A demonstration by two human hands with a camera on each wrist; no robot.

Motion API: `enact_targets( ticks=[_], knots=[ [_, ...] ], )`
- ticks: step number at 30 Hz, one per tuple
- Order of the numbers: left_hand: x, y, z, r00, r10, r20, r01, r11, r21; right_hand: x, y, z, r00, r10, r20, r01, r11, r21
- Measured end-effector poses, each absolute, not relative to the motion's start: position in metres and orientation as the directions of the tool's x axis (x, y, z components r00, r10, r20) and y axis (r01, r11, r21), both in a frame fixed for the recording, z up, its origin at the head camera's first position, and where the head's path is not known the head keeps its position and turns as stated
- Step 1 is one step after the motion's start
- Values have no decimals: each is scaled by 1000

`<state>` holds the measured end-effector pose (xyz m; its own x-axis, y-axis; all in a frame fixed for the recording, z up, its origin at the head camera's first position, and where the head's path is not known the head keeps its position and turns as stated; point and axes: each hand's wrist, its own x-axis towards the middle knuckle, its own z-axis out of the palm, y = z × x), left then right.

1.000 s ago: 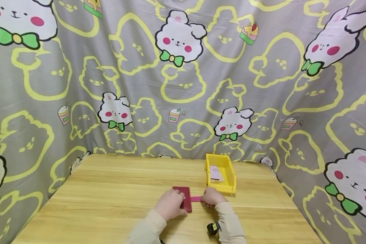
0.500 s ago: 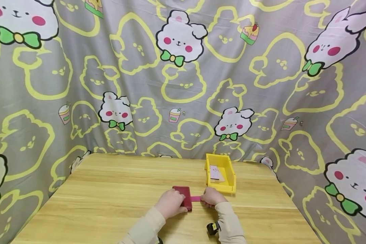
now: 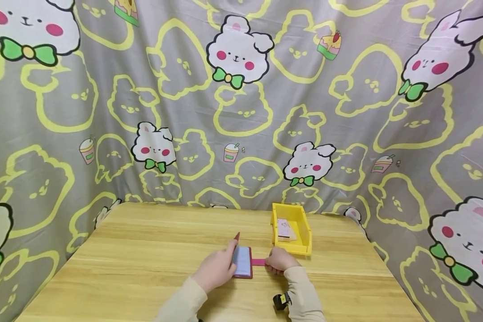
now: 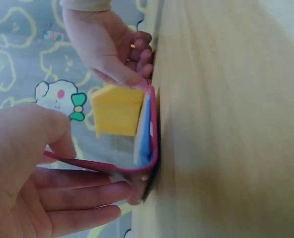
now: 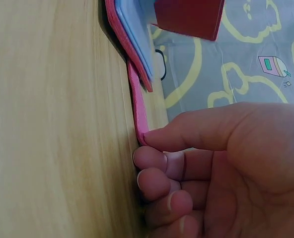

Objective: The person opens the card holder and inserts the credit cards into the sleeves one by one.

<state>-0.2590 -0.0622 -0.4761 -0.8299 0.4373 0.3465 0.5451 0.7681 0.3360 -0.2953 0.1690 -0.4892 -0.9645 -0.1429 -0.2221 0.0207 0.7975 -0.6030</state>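
Note:
A dark red card holder (image 3: 243, 263) lies on the table, its cover (image 5: 189, 16) raised on the left and its bluish inner sleeves (image 4: 144, 134) showing. My left hand (image 3: 216, 269) pinches that raised cover, thumb on the inner side and fingers on the outside in the left wrist view. From the holder's right edge runs a pink strap (image 3: 259, 262). My right hand (image 3: 281, 260) pinches the strap's end between thumb and index finger, the other fingers curled near the table.
Behind my right hand stands a yellow bin (image 3: 307, 235) with some cards (image 3: 283, 227) in it. The wooden table (image 3: 153, 250) ends at a grey patterned curtain (image 3: 201, 112) at the back and sides.
My left hand has lifted the card holder's cover and swung it to the left, baring the bluish sleeves. The right hand stays on the strap.

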Motion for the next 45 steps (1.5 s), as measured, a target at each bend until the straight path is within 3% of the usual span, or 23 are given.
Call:
enact_targets(
  ticks=[7, 12, 24, 45],
  knots=[
    [-256, -81, -480, -826, 246, 506, 457, 819, 347, -295, 169, -491, -963, -132, -236, 39, 794, -607],
    [-262, -97, -481, -855, 182, 486, 376, 862, 340, -296, 169, -492, -963, -133, -233, 39, 791, -610],
    [-265, -115, -490, -896, 227, 381, 336, 909, 248, -294, 168, -490, -964, -145, -224, 24, 788, -615],
    [-271, -117, -498, -892, 298, 339, 393, 882, 259, -295, 169, -485, -957, -113, -267, 82, 778, -623]
  ],
)
